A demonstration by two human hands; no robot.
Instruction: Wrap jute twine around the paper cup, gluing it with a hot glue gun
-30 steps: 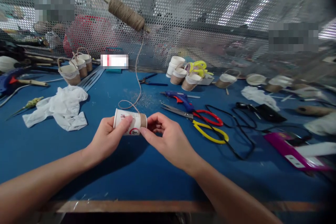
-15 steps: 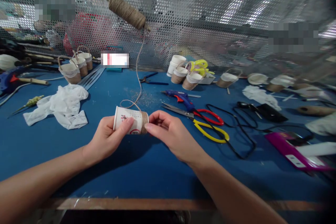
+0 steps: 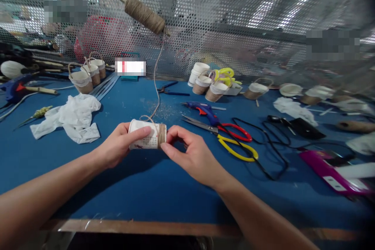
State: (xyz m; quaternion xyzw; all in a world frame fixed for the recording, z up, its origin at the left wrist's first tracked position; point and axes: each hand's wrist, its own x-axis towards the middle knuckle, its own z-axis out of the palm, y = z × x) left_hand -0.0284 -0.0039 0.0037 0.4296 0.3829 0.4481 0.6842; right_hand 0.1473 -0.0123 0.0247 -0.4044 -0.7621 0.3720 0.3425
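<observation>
A white printed paper cup [image 3: 146, 140] lies sideways above the table, its rim to the left. My left hand [image 3: 118, 144] is closed around the rim end, thumb across the top side. Brown twine [image 3: 161, 133] is wound in a band round the base end. At that end my right hand [image 3: 187, 152] has fingers curled, with thumb and fingertips touching the cup's base and the twine. From the cup, the twine's free length runs up to a twine spool [image 3: 144, 14] on the mesh.
To the right lie a hot glue gun [image 3: 202, 110], scissors [image 3: 234, 140] with red and yellow handles, and a purple power strip [image 3: 334, 175]. Pliers [image 3: 172, 90] rest behind. Twine-wrapped cups [image 3: 82, 84] stand at the back; a crumpled white cloth [image 3: 70, 115] lies left.
The cup has turned about its length, so different print faces up, and the twine band at its base looks slightly shifted. Both hands stay on it; the whole view has shifted a little.
</observation>
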